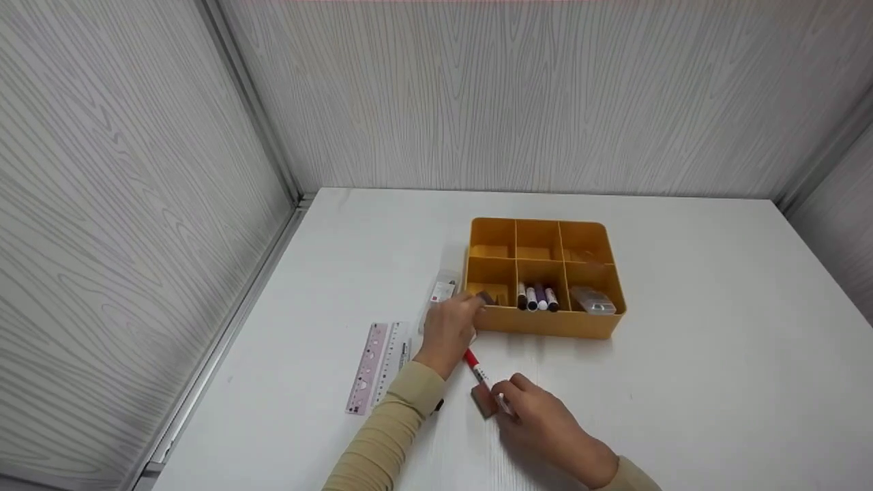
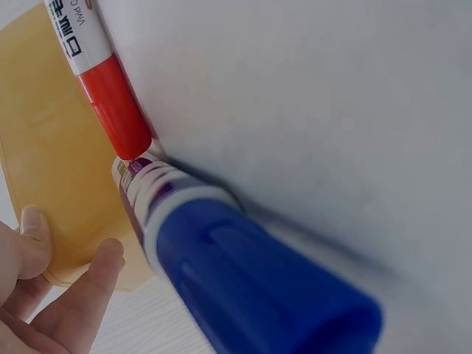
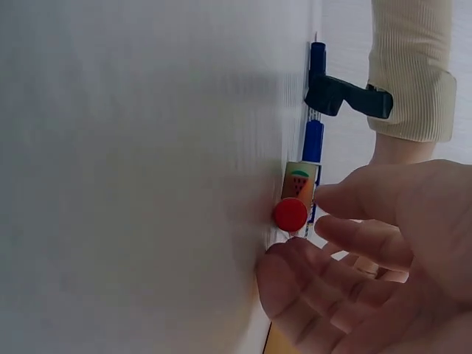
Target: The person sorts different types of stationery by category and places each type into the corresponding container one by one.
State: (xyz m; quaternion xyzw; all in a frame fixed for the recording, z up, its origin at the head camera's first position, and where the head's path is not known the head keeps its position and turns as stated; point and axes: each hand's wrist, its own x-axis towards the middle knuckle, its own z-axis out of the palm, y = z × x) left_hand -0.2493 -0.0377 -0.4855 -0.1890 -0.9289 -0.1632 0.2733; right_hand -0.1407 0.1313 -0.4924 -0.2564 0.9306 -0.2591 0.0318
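My left hand (image 1: pixel 447 331) reaches over the front left corner of a yellow divided box (image 1: pixel 545 324). A small dark grey piece (image 1: pixel 485 298) shows at its fingertips, over the front left compartment. In the left wrist view its thumb and finger stand apart by the box wall, with nothing visible between them. My right hand (image 1: pixel 545 423) is low over the table, fingers loosely bent beside a red-capped marker (image 1: pixel 481 372) and a watermelon-patterned block (image 1: pixel 483 402). In the right wrist view, the marker's round red end (image 3: pixel 290 214) is just off the thumb and fingertips.
Several markers (image 1: pixel 537 298) fill the front middle compartment; a clear plastic case (image 1: pixel 593 300) sits front right. Left of the box lie another clear case (image 1: pixel 443 290), a pink ruler (image 1: pixel 367 368) and a clear ruler (image 1: pixel 389 365). A blue-capped pen (image 2: pixel 258 273) lies near the left wrist.
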